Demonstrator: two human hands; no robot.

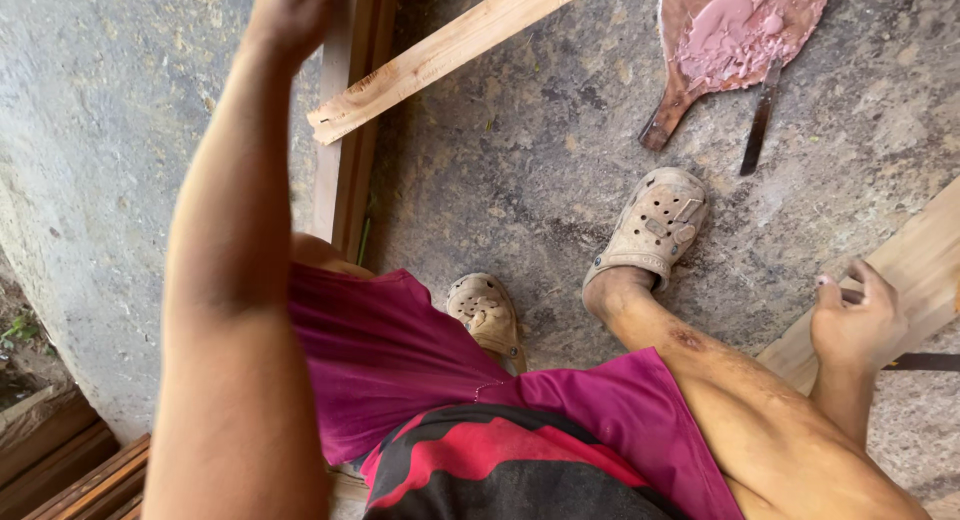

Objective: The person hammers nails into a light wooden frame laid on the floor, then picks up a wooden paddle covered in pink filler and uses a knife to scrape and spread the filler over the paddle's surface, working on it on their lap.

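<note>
My left hand (pixel 290 15) is raised at the top of the view, against an upright brown wooden frame (pixel 345 180); its fingers are cut off by the frame edge, so its grip is unclear. My right hand (pixel 855 320) is low at the right, fingers curled around a dark flat tool (pixel 925 361) next to a pale wooden board (pixel 900 280). My feet in tan perforated clogs (pixel 655 225) stand on the rough concrete floor.
A pale plank (pixel 440 55) lies diagonally at the top. A wooden paddle (pixel 735 40) smeared with pink putty lies on the floor with a dark knife (pixel 760 120) beside it. Stacked brown wood (pixel 70 470) sits bottom left.
</note>
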